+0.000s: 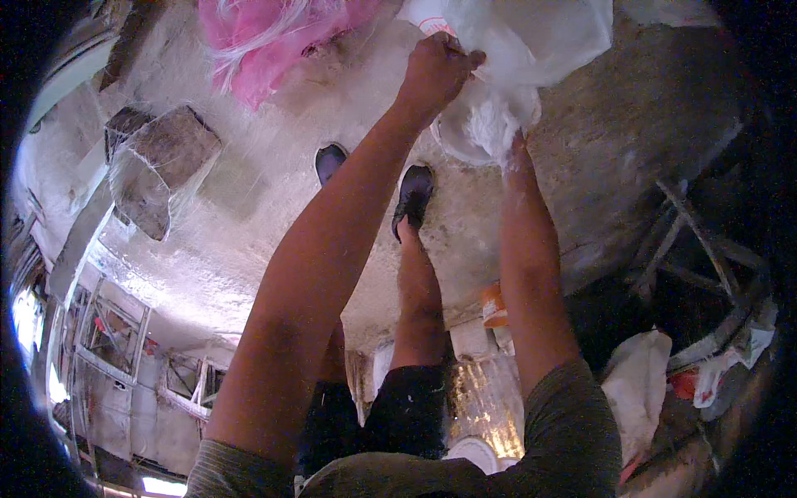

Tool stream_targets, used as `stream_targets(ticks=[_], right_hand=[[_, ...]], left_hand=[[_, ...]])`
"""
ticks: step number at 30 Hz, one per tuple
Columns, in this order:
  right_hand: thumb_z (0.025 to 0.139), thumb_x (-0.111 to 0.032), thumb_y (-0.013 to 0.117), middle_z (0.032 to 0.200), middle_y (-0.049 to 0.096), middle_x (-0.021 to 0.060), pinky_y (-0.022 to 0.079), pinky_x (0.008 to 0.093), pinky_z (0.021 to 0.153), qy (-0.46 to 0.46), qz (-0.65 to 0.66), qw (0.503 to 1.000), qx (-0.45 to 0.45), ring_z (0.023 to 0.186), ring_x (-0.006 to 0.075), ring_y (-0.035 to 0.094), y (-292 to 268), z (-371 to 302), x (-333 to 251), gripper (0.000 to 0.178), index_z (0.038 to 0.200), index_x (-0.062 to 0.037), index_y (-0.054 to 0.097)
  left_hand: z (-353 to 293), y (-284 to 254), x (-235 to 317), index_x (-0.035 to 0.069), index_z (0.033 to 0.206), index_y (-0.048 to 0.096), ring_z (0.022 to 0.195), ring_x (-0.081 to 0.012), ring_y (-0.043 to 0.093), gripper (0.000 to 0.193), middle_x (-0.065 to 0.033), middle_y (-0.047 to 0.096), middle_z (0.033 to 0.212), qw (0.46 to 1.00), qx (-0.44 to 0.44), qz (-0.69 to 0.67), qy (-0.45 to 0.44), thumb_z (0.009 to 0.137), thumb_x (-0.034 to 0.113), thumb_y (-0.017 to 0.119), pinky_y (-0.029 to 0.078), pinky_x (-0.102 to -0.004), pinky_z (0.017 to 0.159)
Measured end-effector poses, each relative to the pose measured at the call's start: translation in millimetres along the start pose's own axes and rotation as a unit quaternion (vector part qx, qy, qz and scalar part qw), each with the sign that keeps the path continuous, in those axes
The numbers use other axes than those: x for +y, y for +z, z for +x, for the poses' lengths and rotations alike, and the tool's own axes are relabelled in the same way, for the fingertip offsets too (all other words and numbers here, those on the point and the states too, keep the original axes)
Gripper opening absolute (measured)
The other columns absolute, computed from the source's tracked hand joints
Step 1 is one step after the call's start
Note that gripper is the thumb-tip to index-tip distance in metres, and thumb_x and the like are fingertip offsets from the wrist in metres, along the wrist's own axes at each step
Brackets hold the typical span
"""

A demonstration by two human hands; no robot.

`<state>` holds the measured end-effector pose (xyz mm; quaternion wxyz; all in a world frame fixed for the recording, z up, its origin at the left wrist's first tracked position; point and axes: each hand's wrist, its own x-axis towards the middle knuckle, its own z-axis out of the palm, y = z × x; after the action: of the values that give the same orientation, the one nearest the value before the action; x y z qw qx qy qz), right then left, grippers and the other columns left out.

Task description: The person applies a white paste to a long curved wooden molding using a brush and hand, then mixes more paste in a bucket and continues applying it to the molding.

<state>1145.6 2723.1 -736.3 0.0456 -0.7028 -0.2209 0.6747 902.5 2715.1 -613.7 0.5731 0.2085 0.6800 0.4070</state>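
Note:
My left hand is closed in a pinch on the edge of a whitish translucent plastic bag, at the top of the view. Just below the bag stands a round white container, probably a bucket or tub. Into it reaches my right hand, coated white with what looks like powder. The fingers blend into the white contents, so I cannot tell whether they grip anything. Part of the container's far side is hidden behind the bag and my left hand.
A pink sheet with loose pale fibres lies at the far left. Nearer on the left is a boxy piece with torn material. Wooden poles stand at the right. My dark shoes are on the rough floor, close to the container.

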Motion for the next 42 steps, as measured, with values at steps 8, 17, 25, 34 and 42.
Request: stream_targets(ticks=[8,17,25,34,42], right_hand=[[0.092,-0.035,0.056,0.112,0.066,0.0213,0.053,0.0473,0.082,-0.199,-0.154,0.93,0.267,0.099,0.041,0.064,-3.6,-66.1,-24.1,0.042,0.121,-0.004,0.06],[0.089,-0.034,0.058,0.109,0.066,0.0187,0.052,0.0464,0.082,-0.382,-0.636,0.655,0.145,0.097,0.0387,0.064,43.7,-36.2,-223.5,0.039,0.115,-0.0061,0.061],[0.084,-0.032,0.06,0.103,0.065,0.0142,0.051,0.0448,0.081,-0.338,-0.814,0.466,0.08,0.095,0.0343,0.062,71.6,20.0,-219.2,0.031,0.104,-0.0089,0.064],[0.077,-0.029,0.062,0.097,0.065,0.0091,0.05,0.043,0.081,-0.394,-0.886,0.245,0.004,0.093,0.0295,0.061,55.4,-45.9,-252.0,0.023,0.092,-0.0121,0.066],[0.072,-0.027,0.064,0.092,0.064,0.0046,0.049,0.0414,0.08,-0.445,-0.886,0.075,-0.102,0.092,0.0251,0.06,61.6,-141.2,-292.6,0.016,0.082,-0.015,0.069]], left_hand=[[-1.1,-2.4,-9.7,-0.004,0.085,0.061,0.067,-0.0219,0.069,0.033,-0.0144,0.069,0.071,0.999,0.018,-0.022,-0.029,0.079,0.025,0.077,0.053,-0.0353,0.064],[-8.2,14.7,2.8,-0.003,0.08,0.061,0.061,-0.0214,0.067,0.029,-0.0141,0.068,0.07,0.996,0.026,-0.081,-0.021,0.081,0.022,0.075,0.053,-0.0337,0.06],[-22.5,9.1,15.6,-0.001,0.076,0.061,0.061,-0.0211,0.066,0.031,-0.0138,0.069,0.068,0.997,0.067,-0.017,0.039,0.084,0.025,0.074,0.052,-0.0361,0.059],[-23.3,8.0,28.7,-0.002,0.076,0.063,0.07,-0.0271,0.069,0.032,-0.0161,0.07,0.072,0.999,0.043,-0.004,0.016,0.084,0.028,0.072,0.054,-0.0393,0.069],[3.1,-2.0,-10.9,0.0,0.072,0.069,0.072,-0.0307,0.07,0.035,-0.0145,0.071,0.074,0.99,0.036,0.132,0.021,0.083,0.034,0.07,0.054,-0.0419,0.076]])
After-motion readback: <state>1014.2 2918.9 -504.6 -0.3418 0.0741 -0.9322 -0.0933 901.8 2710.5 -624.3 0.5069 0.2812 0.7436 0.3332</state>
